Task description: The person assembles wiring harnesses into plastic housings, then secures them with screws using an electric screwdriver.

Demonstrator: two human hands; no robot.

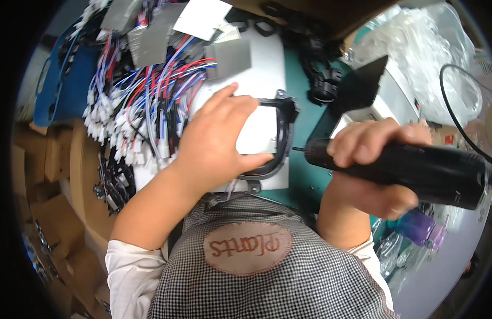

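Note:
My left hand (211, 135) spans a curved black plastic frame (282, 130), with the thumb on its near edge and the fingertips toward its far edge. White shows through the middle of this frame, which lies on a white board (264, 58). In my right hand (365, 143) is a black electric screwdriver (432, 167), held nearly level with the fingers wrapped round its body. Its thin bit (298, 149) points left toward the frame's right side, and a small gap shows between them. The left hand covers the frame's left part.
Bundled coloured wires (150, 101) with white connectors lie at the left, near a blue bin (70, 90). Black parts (324, 85) sit on the green mat (304, 175). Clear plastic bags (427, 58) fill the far right. A purple bottle (416, 226) stands near right; cardboard boxes (60, 212) are left.

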